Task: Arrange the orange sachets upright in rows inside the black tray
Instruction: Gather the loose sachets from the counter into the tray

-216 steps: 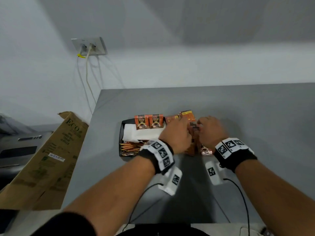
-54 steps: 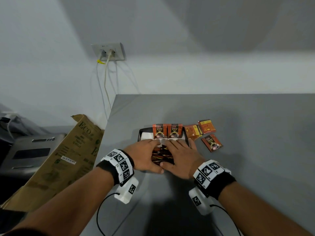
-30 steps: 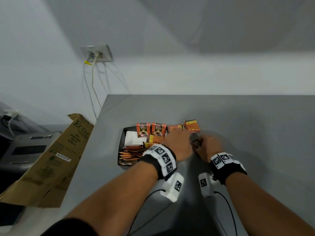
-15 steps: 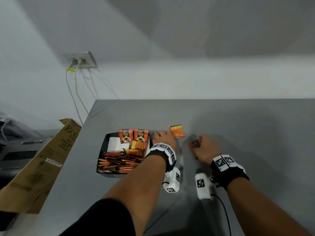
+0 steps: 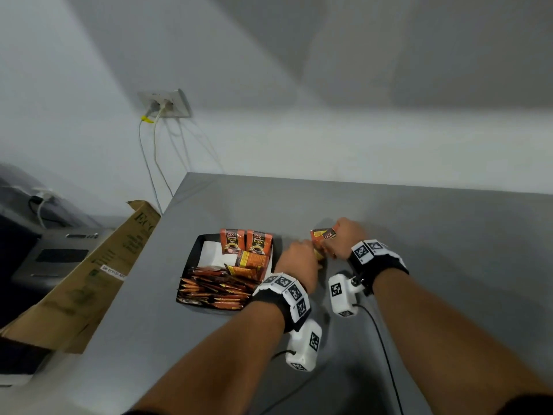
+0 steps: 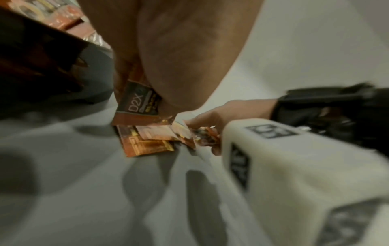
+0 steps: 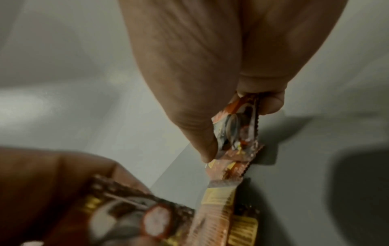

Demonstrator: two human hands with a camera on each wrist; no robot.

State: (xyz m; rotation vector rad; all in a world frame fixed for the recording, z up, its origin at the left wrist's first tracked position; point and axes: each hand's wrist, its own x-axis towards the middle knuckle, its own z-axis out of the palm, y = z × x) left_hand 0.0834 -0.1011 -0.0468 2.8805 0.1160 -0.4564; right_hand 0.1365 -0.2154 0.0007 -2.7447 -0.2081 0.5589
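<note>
The black tray [image 5: 190,262] sits on the grey table and holds several orange sachets [image 5: 215,290] packed on edge in its near half. Two more sachets [image 5: 245,242] stand upright at its back, and another [image 5: 253,260] leans loose in the middle. Just right of the tray, my left hand [image 5: 300,260] grips a D2X sachet [image 6: 138,104] between thumb and fingers. My right hand [image 5: 344,235] pinches another sachet [image 7: 238,126] by its edge, lifted off the table. A few loose sachets [image 6: 147,143] lie flat under both hands.
White paper [image 5: 211,253] lines the tray's back left. A cardboard box [image 5: 89,274] leans at the table's left edge, beside a grey machine [image 5: 57,256]. A wall socket [image 5: 164,104] with hanging cables is behind. Bare table [image 5: 449,250] stretches right.
Both hands left the tray's packed sachets and moved right to the loose ones. The right hand has picked one up, and the left hand now holds another.
</note>
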